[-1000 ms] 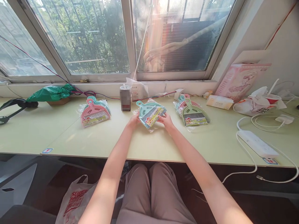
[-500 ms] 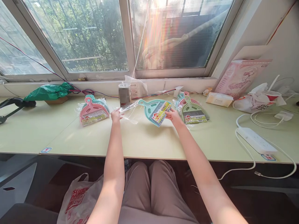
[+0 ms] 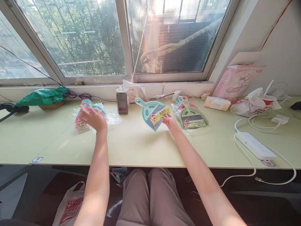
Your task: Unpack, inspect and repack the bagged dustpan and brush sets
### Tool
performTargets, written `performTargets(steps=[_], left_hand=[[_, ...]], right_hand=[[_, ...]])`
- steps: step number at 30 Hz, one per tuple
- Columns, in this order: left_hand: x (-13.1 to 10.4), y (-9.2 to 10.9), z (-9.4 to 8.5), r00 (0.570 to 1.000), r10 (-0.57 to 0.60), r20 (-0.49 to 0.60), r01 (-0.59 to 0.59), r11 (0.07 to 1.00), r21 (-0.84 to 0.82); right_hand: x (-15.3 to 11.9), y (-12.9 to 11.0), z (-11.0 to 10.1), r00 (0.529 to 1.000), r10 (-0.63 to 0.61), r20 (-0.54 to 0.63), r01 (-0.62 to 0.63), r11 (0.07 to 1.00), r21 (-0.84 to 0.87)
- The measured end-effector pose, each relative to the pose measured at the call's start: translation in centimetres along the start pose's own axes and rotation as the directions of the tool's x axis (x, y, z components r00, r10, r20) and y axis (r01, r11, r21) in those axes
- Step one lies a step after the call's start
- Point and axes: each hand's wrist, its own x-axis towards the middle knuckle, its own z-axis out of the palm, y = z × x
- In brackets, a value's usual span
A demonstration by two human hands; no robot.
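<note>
My right hand (image 3: 169, 121) is closed on the lower right edge of a mint-green dustpan set (image 3: 146, 110), a small dustpan with a grey-bristled brush and a yellow printed label. The set is tilted, its handle pointing to the upper left. My left hand (image 3: 92, 117) is over a pink dustpan set (image 3: 79, 125), fingers apart and bent downward, partly covering it. Whether they touch it I cannot tell. Clear plastic wrap (image 3: 114, 118) lies just right of that hand. On the right rests a pile of dustpan sets, an olive-green dustpan set (image 3: 191, 114) on top.
Behind the sets stands a lidded cup (image 3: 122, 101). To the right are a tissue pack (image 3: 217, 103), a pink box (image 3: 238, 82), crumpled takeaway packaging (image 3: 250, 103) and a white power strip (image 3: 256, 146) with cables. A green plastic bag (image 3: 44, 96) lies at left.
My left hand has let go of the clear plastic wrap and moved left over the pink dustpan set. The mint-green dustpan set stays in my right hand, and the view has shifted slightly.
</note>
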Motion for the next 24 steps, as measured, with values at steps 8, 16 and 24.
performTargets(steps=[8, 16, 24], left_hand=[[-10.4, 9.6, 11.2, 0.632, 0.012, 0.775, 0.62, 0.593, -0.514], [-10.0, 7.2, 9.0, 0.86, -0.092, 0.502, 0.407, 0.716, -0.567], [-11.7, 8.9, 7.2, 0.883, 0.036, 0.468, 0.224, 0.843, -0.488]], right_hand=[[0.3, 1.1, 0.1, 1.0, -0.007, -0.025, 0.006, 1.0, -0.01], [0.6, 2.6, 0.2, 0.982, 0.008, -0.187, -0.099, 0.871, -0.481], [-1.5, 1.3, 1.2, 0.833, -0.553, -0.022, 0.244, 0.403, -0.882]])
